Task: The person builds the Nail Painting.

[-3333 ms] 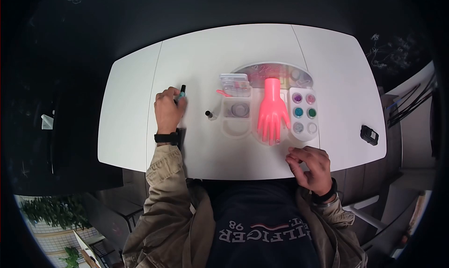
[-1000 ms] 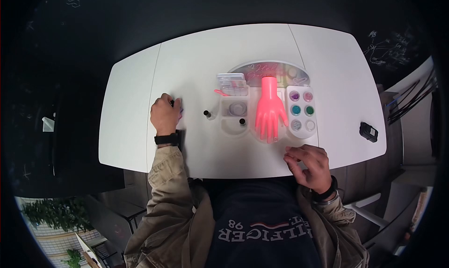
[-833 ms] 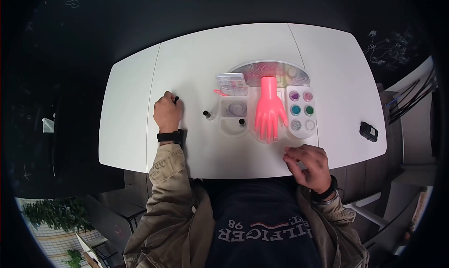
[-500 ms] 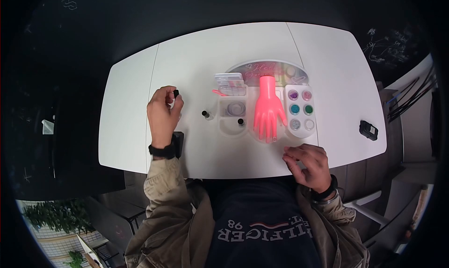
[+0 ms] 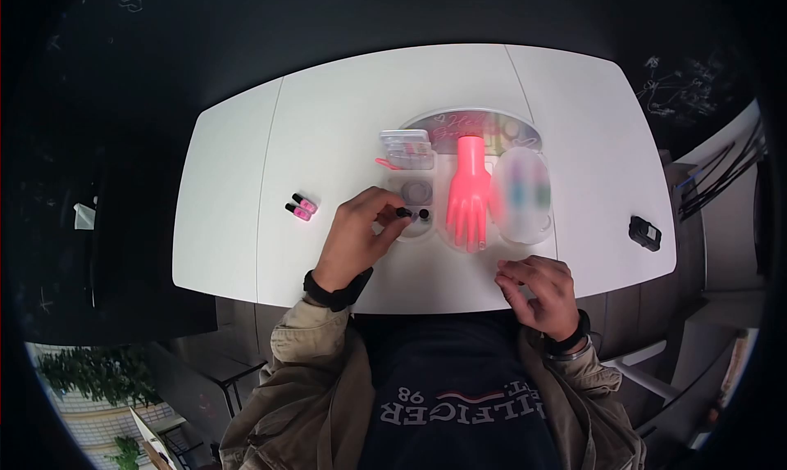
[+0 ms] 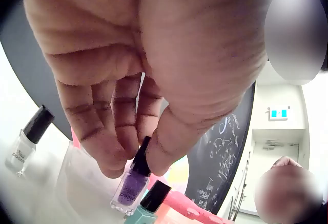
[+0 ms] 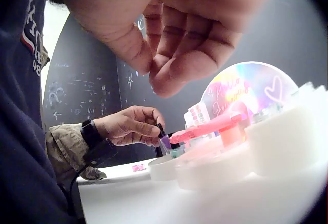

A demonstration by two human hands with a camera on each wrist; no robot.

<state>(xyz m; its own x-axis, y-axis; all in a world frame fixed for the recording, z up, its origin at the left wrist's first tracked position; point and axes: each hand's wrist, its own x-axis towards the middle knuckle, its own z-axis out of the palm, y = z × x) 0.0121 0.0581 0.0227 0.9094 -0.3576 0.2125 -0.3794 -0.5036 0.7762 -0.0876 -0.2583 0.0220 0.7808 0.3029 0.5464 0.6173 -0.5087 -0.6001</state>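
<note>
My left hand (image 5: 352, 236) pinches a purple nail polish bottle (image 6: 130, 190) by its black cap between thumb and fingers. It holds the bottle tilted over the front left compartment of the white tray (image 7: 210, 177). A teal nail polish bottle (image 6: 146, 211) stands in that compartment, right beside the purple one. Near the front of the table, my right hand (image 5: 543, 294) hovers with loosely curled fingers, thumb and fingertips meeting and nothing visible between them. A pink model hand (image 5: 470, 187) lies fingers-forward in the middle of the tray.
Two pink nail polish bottles (image 5: 300, 209) lie on the table at left. A clear nail polish bottle (image 6: 23, 153) stands beside the tray. Behind the model hand rises a shiny half-round panel (image 5: 455, 124). The glitter pots at right look blurred. A black device (image 5: 645, 233) sits far right.
My left hand has carried the purple bottle from the table's left side rightward to the tray. Two pink bottles now show where it was. Earlier the teal bottle went into the tray.
</note>
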